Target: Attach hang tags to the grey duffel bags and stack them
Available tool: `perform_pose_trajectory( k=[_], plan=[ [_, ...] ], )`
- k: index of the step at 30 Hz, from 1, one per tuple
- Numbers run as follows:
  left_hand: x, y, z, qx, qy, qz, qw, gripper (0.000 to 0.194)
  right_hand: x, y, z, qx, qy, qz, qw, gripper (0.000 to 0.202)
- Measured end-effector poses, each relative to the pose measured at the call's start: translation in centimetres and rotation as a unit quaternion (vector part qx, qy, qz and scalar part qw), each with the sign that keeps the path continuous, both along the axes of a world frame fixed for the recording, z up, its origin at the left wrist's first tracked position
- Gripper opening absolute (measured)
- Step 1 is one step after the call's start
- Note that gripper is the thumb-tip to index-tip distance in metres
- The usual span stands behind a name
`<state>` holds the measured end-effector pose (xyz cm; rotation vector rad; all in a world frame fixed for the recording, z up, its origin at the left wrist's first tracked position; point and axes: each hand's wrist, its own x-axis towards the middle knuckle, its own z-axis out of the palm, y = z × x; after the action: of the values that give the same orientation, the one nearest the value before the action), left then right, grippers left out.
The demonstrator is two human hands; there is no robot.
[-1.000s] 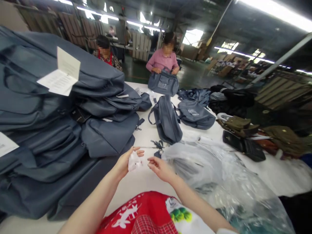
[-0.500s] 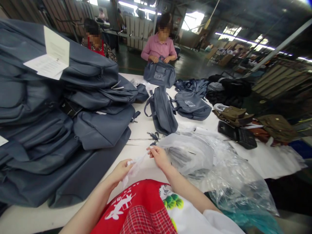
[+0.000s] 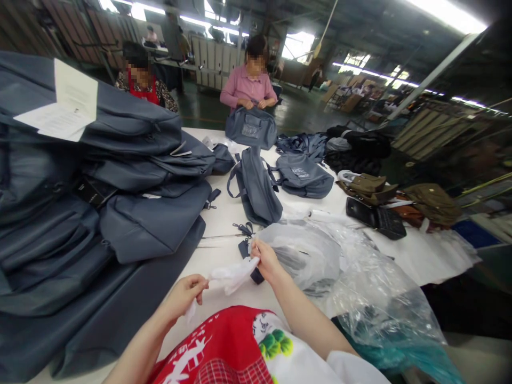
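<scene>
A thin white translucent sheet (image 3: 236,273), perhaps tissue or plastic, stretches between my hands over the table (image 3: 218,248). My left hand (image 3: 187,293) pinches one end, and a loose bit hangs below the fingers. The other end is in the closed fingers of my right hand (image 3: 264,260). A dark blue strap with metal clips (image 3: 245,229) lies just beyond my right hand, partly hidden by it. Farther back, a grey-blue bag with handles (image 3: 258,186) rests on the table, beside another flattened grey-blue bag (image 3: 306,176).
Grey-blue bags are piled high (image 3: 140,218) on my left, with open paper leaflets (image 3: 76,101) on top. Clear plastic bags (image 3: 372,288) spread to my right. Brown and black bags (image 3: 376,216) lie beyond. Across the table, a person in pink (image 3: 250,88) handles a grey-blue bag (image 3: 251,128).
My hands have moved farther apart, drawing the white sheet out between them. The view has shifted a little, so the surroundings sit farther left and slightly lower.
</scene>
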<state>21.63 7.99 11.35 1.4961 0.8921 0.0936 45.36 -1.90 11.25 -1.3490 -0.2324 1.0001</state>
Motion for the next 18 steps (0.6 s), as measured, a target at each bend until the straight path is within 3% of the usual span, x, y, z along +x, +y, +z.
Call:
perform_pose_trajectory(
  k=[5, 7, 10, 13, 18],
  plan=[
    [0.5, -0.9, -0.5, -0.018, -0.012, -0.007, 1.000, 0.040, -3.6, -0.9, -0.7, -0.037, -0.027, 0.204, 0.978, 0.042],
    [1.0, -1.9, -1.0, -0.015, -0.034, -0.071, 0.997, 0.035, -5.4, -1.2, -1.2, -0.069, -0.039, 0.334, 0.939, 0.044],
    [1.4, -3.1, -2.1, 0.004, -0.021, -0.125, 0.992, 0.020, -6.6, -1.6, -1.6, -0.137, -0.149, 0.488, 0.849, 0.063],
    [1.5, -3.5, -2.9, 0.020, -0.017, -0.058, 0.998, 0.015, -6.4, -1.4, -1.6, -0.156, -0.263, 0.525, 0.794, 0.083],
    [2.2, -2.8, -3.5, -0.059, -0.069, 0.058, 0.994, 0.040, -6.5, -0.4, -2.0, -0.110, -0.266, 0.585, 0.759, 0.045]
  ],
)
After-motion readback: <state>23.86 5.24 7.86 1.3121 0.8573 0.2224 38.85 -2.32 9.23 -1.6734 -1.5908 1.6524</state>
